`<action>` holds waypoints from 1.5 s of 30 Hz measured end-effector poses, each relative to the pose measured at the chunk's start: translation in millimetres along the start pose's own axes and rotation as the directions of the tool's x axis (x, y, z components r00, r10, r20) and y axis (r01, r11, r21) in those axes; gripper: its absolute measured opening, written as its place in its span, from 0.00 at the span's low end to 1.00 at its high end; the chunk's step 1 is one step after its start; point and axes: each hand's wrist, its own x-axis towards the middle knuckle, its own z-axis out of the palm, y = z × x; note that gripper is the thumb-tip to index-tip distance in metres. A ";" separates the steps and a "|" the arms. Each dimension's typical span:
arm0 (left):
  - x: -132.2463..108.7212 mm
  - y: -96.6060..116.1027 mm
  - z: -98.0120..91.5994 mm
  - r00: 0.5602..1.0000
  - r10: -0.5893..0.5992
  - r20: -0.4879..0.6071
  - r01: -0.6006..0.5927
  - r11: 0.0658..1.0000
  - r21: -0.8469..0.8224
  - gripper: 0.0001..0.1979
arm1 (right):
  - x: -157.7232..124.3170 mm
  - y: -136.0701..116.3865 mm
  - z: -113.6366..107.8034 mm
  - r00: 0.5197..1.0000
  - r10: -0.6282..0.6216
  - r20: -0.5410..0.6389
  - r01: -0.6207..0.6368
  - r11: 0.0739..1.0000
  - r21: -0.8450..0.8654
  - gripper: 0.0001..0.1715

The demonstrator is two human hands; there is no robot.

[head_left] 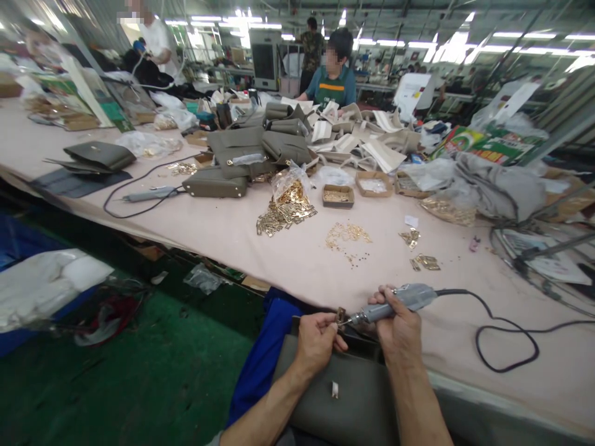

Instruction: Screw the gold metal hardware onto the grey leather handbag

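My right hand (pixel 395 319) is wrapped round a grey electric screwdriver (pixel 421 295), whose black cord runs off to the right. Its bit points left and meets a small metal fitting (pixel 341 314) at the fingertips of my left hand (pixel 318 341). The left fingers are pinched together at that fitting; its exact shape is too small to make out. Below both hands an olive-green leather bag (pixel 344 406) rests on my lap, with a small pale metal piece (pixel 334 389) on its face.
Small gold screws (pixel 348 234) lie scattered on the table (pixel 223 238) beside a heap of gold hardware (pixel 286 214). Small cardboard boxes (pixel 338 197) stand behind. Olive bags (pixel 242 148) are piled further back. A second electric screwdriver (pixel 151 194) lies left. A co-worker (pixel 332 74) sits across the table.
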 end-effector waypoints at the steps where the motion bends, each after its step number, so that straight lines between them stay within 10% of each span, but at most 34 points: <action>1: -0.1 0.3 0.1 1.000 0.001 -0.001 -0.001 1.000 -0.002 0.17 | 0.0 0.9 0.0 1.000 -0.004 -0.004 0.004 1.000 -0.001 0.23; 22: -4.1 3.1 1.5 1.000 0.014 -0.001 -0.014 1.000 0.011 0.17 | -11.6 2.9 4.8 0.991 -0.135 -0.010 0.134 0.991 -0.024 0.25; 32: -5.2 3.1 3.2 1.000 0.017 -0.022 -0.017 0.999 0.028 0.16 | -45.4 0.1 23.3 0.930 -0.357 0.086 0.366 0.923 -0.121 0.21; 45: -6.4 4.0 3.1 1.000 0.001 -0.002 -0.001 1.000 0.020 0.13 | -74.2 6.1 30.8 0.888 -0.353 0.293 0.449 0.802 -0.394 0.16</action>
